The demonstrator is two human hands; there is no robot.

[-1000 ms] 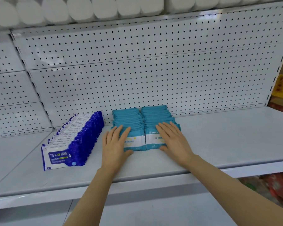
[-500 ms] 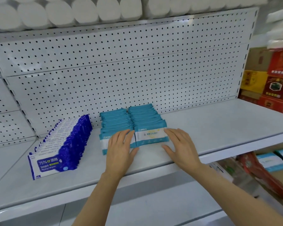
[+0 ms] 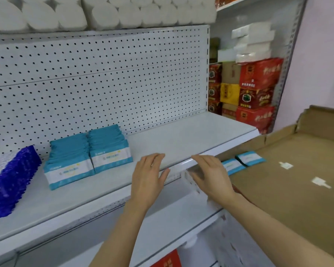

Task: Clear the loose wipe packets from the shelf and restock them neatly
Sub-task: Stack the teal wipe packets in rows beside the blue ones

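Two rows of teal packets point(image 3: 89, 157) stand on the shelf point(image 3: 181, 139), side by side and touching, each row running from near the front edge back to the pegboard point(image 3: 104, 78); printed faces point to the front. How many packets each row holds cannot be counted. One row of blue packets point(image 3: 12, 180) runs the same way, at the shelf's left end. Two loose packets point(image 3: 241, 162) lie flat in the cardboard box point(image 3: 297, 170) beyond the shelf's right end, long axes roughly along the shelf edge. Both hands are empty with fingers straight, apart from each other: the left hand point(image 3: 148, 178) over the front edge, the right hand point(image 3: 210, 174) just past it.
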